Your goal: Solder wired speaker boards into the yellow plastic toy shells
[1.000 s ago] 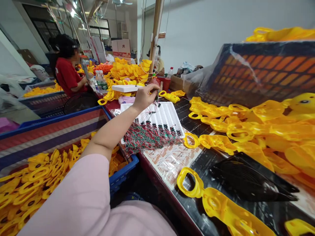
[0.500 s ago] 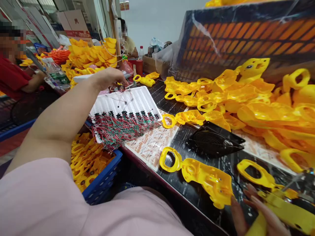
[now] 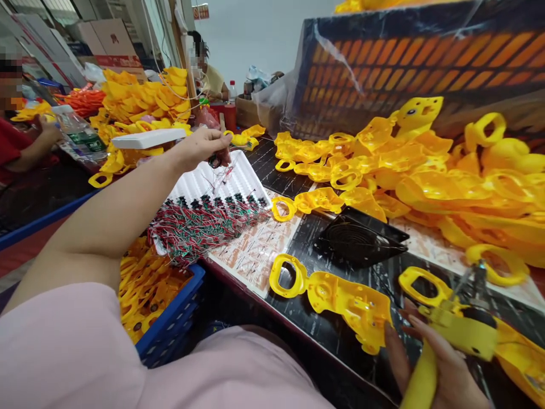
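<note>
My left hand (image 3: 203,146) reaches out over a white ribbed tray (image 3: 238,177) and pinches a small wired part (image 3: 221,162) with thin red and green leads hanging from it. The tray's near end holds a row of several such wired parts (image 3: 200,221). My right hand (image 3: 430,363) is at the bottom right, fingers wrapped round a yellow plastic tool (image 3: 462,335) held over the black table. A yellow plastic shell with a ring handle (image 3: 336,295) lies just left of that hand. Another yellow shell (image 3: 426,287) lies behind it.
A heap of yellow shells (image 3: 426,170) fills the right side before a dark crate (image 3: 409,62). A black fan (image 3: 361,238) lies mid-table. A blue bin of yellow parts (image 3: 157,295) stands at left. Two other people sit at the far left and back.
My left hand has lifted a wired part off the tray's far end. My right hand with the yellow tool has come further into view at the bottom right. The view swung right.
</note>
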`<state>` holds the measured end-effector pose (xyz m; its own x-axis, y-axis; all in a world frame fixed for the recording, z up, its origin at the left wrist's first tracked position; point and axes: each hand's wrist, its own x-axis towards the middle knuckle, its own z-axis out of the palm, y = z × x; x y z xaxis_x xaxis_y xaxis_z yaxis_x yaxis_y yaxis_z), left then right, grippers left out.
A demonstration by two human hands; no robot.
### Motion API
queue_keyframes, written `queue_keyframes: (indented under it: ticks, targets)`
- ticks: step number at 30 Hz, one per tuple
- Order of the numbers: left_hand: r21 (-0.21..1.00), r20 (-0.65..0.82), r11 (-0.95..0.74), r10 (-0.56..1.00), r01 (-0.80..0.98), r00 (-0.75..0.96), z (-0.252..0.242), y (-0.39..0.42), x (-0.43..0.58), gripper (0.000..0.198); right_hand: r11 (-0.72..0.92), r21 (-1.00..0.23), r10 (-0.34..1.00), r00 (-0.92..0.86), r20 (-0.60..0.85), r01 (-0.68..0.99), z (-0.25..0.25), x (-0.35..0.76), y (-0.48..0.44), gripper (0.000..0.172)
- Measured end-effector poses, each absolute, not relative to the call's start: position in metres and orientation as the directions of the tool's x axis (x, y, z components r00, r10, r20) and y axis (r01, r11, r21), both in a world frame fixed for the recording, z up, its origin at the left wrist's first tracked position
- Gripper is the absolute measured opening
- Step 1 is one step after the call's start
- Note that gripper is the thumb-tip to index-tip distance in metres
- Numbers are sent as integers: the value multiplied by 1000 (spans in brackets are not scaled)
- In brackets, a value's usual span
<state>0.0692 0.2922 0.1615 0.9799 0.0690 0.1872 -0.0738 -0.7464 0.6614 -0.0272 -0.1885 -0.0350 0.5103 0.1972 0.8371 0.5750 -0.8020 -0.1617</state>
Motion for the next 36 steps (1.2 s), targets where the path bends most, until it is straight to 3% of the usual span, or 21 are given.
queue_keyframes:
  ticks: [3,5,10,14,19,24,28,32,36]
  targets:
    - [624,59,-759,-194,-188,979,155,268,68,53,-752,-154,202,445,872,641,-21,-24,-171,69]
    - [573,-69,-783,-341,-243,938,145,252,64,49,-677,-282,160,509,846,680,-7,-23,-151,52]
    - [418,-217,-833,-478,-362,851,117,233,45,47,-482,-423,219,573,790,767,17,-10,-88,31]
    - [407,-195,-834,-478,-373,856,112,234,31,47,-348,-479,348,586,732,806,17,7,-39,28]
    - [409,-142,-834,-460,-371,877,112,237,18,43,-341,-510,425,613,666,790,10,31,6,30]
    - [356,11,-886,-314,-297,949,98,251,8,45,-436,-402,320,556,767,806,17,48,13,23]
    - [384,96,-874,-283,-298,954,82,249,-3,54,-374,-246,293,366,884,894,32,44,5,22]
    - [348,140,-856,-355,-382,924,72,238,-1,32,-427,-188,222,304,927,885,36,44,-4,29]
    - [299,189,-882,-320,-365,928,72,229,0,24,-445,-200,217,322,922,873,42,41,-12,40]
